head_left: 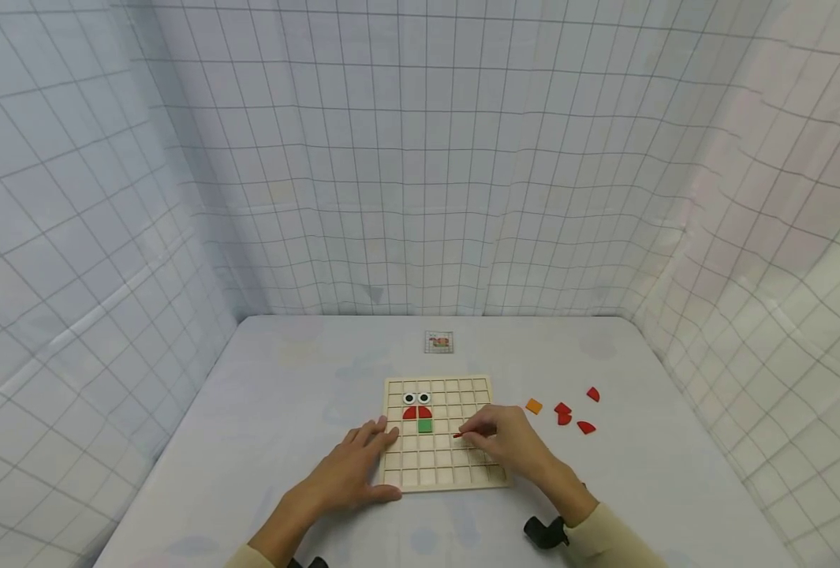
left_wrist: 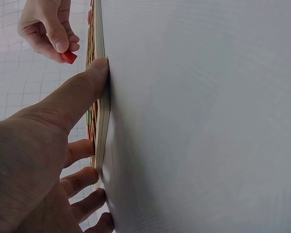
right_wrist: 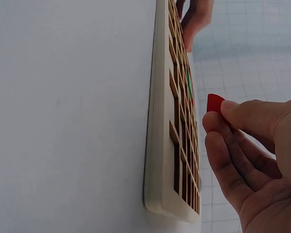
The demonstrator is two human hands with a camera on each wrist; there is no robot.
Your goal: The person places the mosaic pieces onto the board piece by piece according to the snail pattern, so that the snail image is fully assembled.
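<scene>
A wooden grid board [head_left: 426, 476] lies on the table with raised dividers between its square cells. Two round eye pieces [head_left: 408, 398] sit in it above two red quarter-round pieces [head_left: 409, 412], and a green square [head_left: 425, 426] lies just below those. My left hand [head_left: 354, 467] rests at the board's left side with spread fingers, its thumb [left_wrist: 89, 80] against the near edge. Over the right part of the board, my right hand [head_left: 508, 442] pinches a small red piece [right_wrist: 214, 103] between thumb and fingertips, raised above the cells in the right wrist view.
Right of the board lie an orange square [head_left: 534, 406] and several loose red pieces [head_left: 586, 427]. A small picture card [head_left: 438, 341] lies behind the board. Grid-patterned curtains [head_left: 420, 158] enclose the white table [head_left: 285, 379] at the back and sides.
</scene>
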